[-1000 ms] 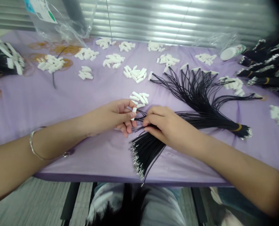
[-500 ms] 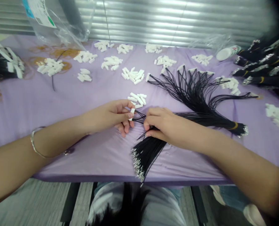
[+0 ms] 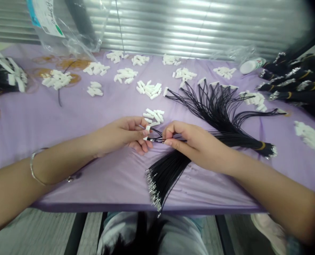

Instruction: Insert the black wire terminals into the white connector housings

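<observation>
Between thumb and fingers, my left hand (image 3: 133, 134) holds a white connector (image 3: 147, 132) with several black wires running from its right side. My right hand (image 3: 185, 140) pinches a thin black wire (image 3: 160, 141), whose metal tip lies close to the connector's lower end; whether it is inserted cannot be made out. Beneath my right hand, a fan of loose black wires (image 3: 168, 170) spreads toward the table's front edge with silvery tips. Just behind my left fingertips lies a small pile of white connectors (image 3: 156, 115).
Several more connector piles (image 3: 149, 89) dot the purple cloth (image 3: 93, 184). A banded wire bundle (image 3: 221, 117) with white connectors lies right of centre. More bundles (image 3: 293, 85) and a white bottle (image 3: 250, 66) are at right, a plastic bag (image 3: 69, 32) back left.
My right hand has brought a wire's metal tip up beside the connector, its fingers now pinched on that wire. My left hand still holds the connector. The whole view has shifted slightly.
</observation>
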The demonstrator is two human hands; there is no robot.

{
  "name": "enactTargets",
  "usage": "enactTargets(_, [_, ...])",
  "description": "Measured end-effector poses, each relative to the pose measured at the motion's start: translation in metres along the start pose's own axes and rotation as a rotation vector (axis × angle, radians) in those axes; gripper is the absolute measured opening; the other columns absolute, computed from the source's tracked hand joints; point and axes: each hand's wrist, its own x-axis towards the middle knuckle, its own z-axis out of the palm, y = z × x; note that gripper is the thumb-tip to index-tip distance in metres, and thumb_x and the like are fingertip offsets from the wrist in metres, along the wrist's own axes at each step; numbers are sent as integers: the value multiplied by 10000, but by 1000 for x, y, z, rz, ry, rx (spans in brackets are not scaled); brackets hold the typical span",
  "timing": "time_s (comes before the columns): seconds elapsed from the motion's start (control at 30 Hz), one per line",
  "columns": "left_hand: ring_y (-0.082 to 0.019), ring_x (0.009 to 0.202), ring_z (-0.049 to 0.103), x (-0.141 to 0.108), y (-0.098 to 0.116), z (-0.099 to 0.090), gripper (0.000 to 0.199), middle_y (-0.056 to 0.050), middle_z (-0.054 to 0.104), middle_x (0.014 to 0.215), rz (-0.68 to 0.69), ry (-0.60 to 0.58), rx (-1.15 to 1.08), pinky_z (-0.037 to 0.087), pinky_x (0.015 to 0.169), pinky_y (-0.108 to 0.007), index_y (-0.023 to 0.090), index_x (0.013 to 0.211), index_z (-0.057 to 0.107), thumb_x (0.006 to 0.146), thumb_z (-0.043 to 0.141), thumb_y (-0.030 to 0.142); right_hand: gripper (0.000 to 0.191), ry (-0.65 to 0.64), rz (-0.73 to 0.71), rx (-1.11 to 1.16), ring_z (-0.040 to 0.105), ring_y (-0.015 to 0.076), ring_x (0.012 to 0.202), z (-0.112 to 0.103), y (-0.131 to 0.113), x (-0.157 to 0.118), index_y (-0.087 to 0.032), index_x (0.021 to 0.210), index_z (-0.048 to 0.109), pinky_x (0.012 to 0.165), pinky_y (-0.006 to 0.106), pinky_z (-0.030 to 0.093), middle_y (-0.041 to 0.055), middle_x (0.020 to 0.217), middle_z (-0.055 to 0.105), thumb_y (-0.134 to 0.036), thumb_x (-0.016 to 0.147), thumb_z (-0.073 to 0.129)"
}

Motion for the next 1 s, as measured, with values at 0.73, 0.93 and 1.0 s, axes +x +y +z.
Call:
enactTargets(0.73, [-116, 780, 651, -2, 0, 2, 123, -59, 698, 809, -33, 116, -240, 527, 662, -185, 115, 841, 653, 730, 655, 62, 165, 253, 198, 299, 392, 69, 544, 15, 2, 6, -133, 665, 530, 521, 201, 302, -33, 585, 461, -233, 796, 531])
enactTargets(0.93, [-120, 785, 638, -2, -3, 0, 139, -61, 689, 822, 5, 78, -211, 526, 674, -213, 109, 830, 643, 701, 697, 105, 187, 235, 177, 266, 430, 90, 606, 19, 1, 6, -138, 693, 524, 573, 211, 337, -16, 632, 494, -262, 828, 486])
enactTargets(1.0, [-105, 760, 631, -2, -3, -1, 143, -53, 688, 825, 11, 62, -169, 520, 668, -208, 113, 818, 640, 694, 710, 129, 189, 251, 161, 252, 428, 90, 602, 20, 1, 6, -141, 688, 516, 570, 212, 337, -16, 632, 493, -257, 831, 475])
